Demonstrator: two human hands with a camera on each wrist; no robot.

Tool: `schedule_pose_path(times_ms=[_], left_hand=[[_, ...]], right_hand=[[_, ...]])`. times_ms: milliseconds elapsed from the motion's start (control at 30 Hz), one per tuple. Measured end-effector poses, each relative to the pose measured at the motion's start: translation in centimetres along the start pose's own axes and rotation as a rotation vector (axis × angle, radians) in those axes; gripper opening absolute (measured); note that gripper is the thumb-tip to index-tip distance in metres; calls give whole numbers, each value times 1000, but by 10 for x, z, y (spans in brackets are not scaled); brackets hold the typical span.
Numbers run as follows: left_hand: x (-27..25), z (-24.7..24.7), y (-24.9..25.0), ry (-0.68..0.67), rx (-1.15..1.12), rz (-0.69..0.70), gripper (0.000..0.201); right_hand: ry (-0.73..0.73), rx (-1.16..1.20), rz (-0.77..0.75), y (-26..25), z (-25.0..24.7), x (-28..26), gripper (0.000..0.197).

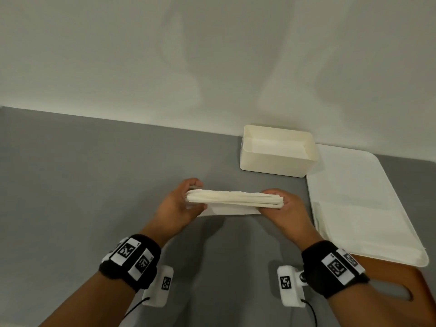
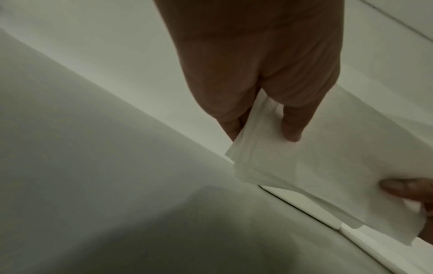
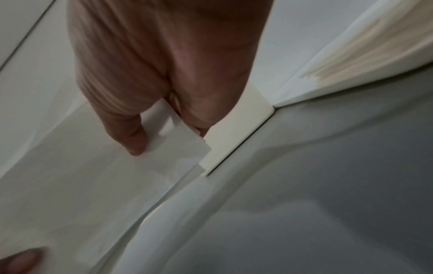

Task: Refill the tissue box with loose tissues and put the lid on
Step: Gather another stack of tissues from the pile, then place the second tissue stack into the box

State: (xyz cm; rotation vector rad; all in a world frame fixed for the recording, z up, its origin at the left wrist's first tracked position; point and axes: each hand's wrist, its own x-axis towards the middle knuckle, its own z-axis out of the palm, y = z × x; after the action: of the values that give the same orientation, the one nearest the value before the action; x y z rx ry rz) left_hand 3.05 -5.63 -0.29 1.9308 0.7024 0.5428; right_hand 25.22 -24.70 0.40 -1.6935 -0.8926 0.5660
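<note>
A flat stack of white tissues [image 1: 233, 199] is held level above the grey table, one sheet hanging a little below it. My left hand [image 1: 186, 201] grips its left end and my right hand [image 1: 280, 201] grips its right end, thumbs on the near side. The left wrist view shows the left hand [image 2: 257, 115] pinching the tissues [image 2: 328, 166]. In the right wrist view the right hand [image 3: 164, 115] pinches the tissues [image 3: 93, 185]. The open cream tissue box [image 1: 271, 165] stands behind and to the right, also seen as the box [image 3: 234, 140]. A brown wooden lid [image 1: 420, 286] with a slot lies at the lower right.
A white tray [image 1: 349, 175] lies right of the box, touching it, with pale sheets on its near half. A white wall runs along the back of the grey table [image 1: 94, 185]. The lid's edge sits under the tray's near corner.
</note>
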Motion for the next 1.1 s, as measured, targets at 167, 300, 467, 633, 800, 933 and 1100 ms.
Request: schedule_pose_path(times_ms=[167,300,467,633,800,933,1100], left_hand=[[14,5,-3,-59,171,-76,44],[21,9,-2,-69,182,-77,34],[22,10,-2,-118,241,-60,29],[30,5,7,-179,385,-99,17],[45,5,48,-175,315,60,40],[63,31,81,-125,98,105,39],[79,44,85,3,-378,43,29]], right_hand=[[-23,-109,121,15,1,6,28],[-9,-106,97,13,0,10,24],[-27,-69,154,17,2,6,32],[-62,-173,97,0,-10,12,38],[-195,-345,-31,-64,-28,37,22],[-273,-391,-135,-102,-28,59,20],[-13,-56,-115,-109,-40,74,43]])
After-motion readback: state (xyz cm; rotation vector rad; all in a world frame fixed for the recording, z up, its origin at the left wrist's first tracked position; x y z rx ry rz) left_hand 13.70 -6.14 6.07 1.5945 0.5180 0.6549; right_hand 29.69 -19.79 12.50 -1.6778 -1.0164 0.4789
